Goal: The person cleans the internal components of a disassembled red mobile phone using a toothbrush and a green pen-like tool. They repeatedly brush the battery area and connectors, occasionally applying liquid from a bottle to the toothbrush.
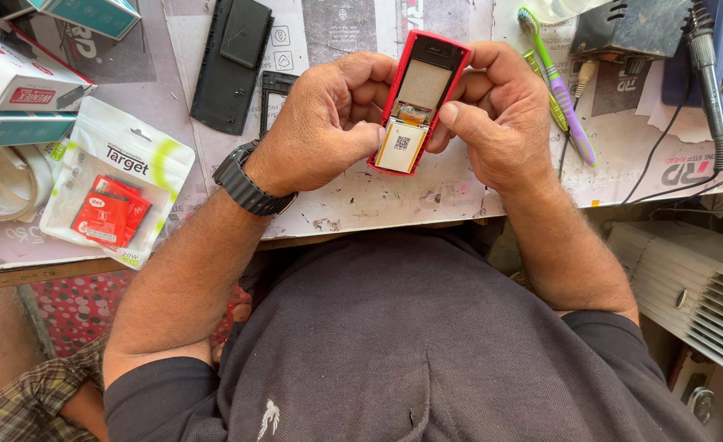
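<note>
A small red phone shell [420, 96], opened with its inner parts showing, is held over the paper-covered bench [361, 196]. My left hand [329, 123] grips its left side, with a black watch on the wrist. My right hand [501, 115] grips its right side. Both thumbs press on a white rectangular part [402, 146] with a small square code, at the shell's near end. A gold flex strip sits just above that part.
A black phone cover [232, 61] and a thin black frame [273, 94] lie to the left. White pouch with a red packet [112, 188], boxes [18, 78], purple-green toothbrush [560, 82], soldering iron [707, 78] and cables are around. A white vented unit [697, 286] stands lower right.
</note>
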